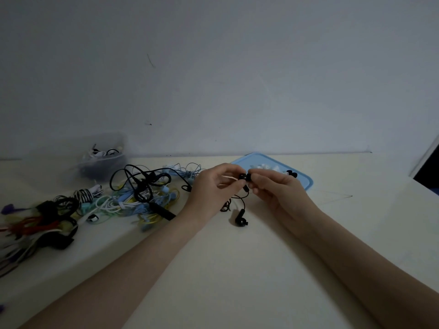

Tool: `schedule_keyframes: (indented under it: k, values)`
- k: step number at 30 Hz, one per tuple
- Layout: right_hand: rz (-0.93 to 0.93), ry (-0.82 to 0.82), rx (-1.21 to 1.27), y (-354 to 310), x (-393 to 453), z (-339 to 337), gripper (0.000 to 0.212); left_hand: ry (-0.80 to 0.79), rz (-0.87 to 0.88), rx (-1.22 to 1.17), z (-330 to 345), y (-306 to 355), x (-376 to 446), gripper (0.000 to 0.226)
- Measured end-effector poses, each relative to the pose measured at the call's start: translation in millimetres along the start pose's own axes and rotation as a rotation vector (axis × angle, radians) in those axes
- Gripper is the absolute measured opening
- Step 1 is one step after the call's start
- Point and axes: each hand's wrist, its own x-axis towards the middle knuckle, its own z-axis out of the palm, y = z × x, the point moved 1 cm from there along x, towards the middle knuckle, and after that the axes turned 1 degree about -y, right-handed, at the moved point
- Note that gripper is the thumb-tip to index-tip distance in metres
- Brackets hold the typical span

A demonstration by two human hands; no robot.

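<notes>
My left hand point(213, 186) and my right hand point(278, 188) meet above the cream table point(237, 269), both pinching a black earbud point(244, 177) between their fingertips. Its thin black cable loops down under my hands to the second black earbud point(240, 219), which lies loose on the table. The cable runs left into a tangle of black wire point(142, 184).
A pile of coloured earphones and cables point(107, 205) spreads over the left of the table. A clear plastic tub point(104, 160) with more earphones stands at the back left. A light blue tray point(301, 179) holding small white and black pieces sits behind my right hand, by the wall.
</notes>
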Motion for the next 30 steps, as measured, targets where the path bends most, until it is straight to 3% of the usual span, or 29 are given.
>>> schedule_keyframes:
  k: [18, 25, 30]
  values:
    - [0.284, -0.035, 0.224, -10.6, -2.1, -0.3, 0.013, -0.006, 0.121, 0.068, -1.3, 4.8, -2.1, 0.030]
    - [0.326, -0.050, 0.295, -11.6, -1.7, 2.4, 0.013, -0.084, -0.025, -0.157, -6.5, 9.2, 0.0, 0.021]
    - [0.287, -0.024, 0.275, -13.0, 1.6, 4.3, 0.013, -0.067, -0.030, -0.175, -7.3, 8.2, 1.9, 0.018]
